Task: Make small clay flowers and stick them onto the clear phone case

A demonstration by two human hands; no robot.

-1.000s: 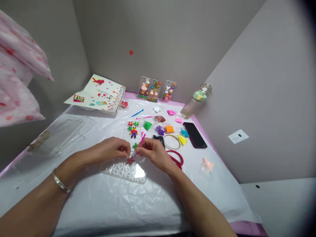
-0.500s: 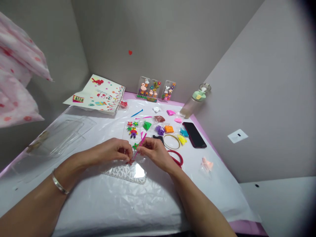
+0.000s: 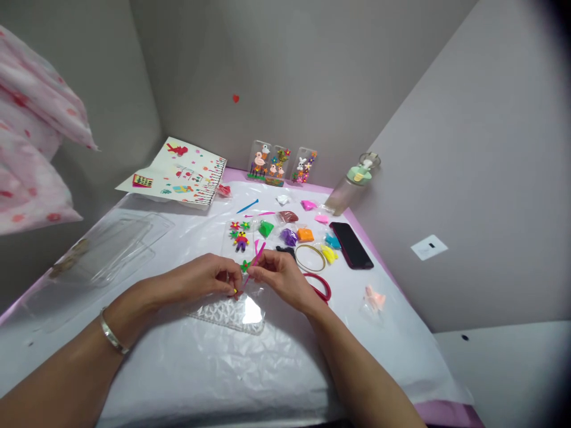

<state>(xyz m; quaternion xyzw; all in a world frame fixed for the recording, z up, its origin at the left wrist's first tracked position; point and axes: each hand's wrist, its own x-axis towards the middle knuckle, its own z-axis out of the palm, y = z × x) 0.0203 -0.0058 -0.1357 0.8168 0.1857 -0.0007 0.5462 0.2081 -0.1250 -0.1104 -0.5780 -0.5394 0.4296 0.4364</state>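
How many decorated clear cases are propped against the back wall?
3, in a row: the left case, the middle case close beside it, and the right case, nearest the bottle. None seems hidden.

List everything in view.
decorated phone cases: three, clear, back
illustrated paper: one, white, back
spotted cloth: one, pink, left
plastic shells: several, clear, left
lidded bottle: one, translucent, back
flat phone: one, black, right
clay lumps: several, multicoloured, centre
clay flowers and figure: several, multicoloured, centre
stick tools: several, pink/blue, centre
round bangle: one, gold, centre
looped handle: one, red, centre
textured panel: one, clear, near hands
table cover: one, white, beneath
left hand, right hand: two, bare, centre
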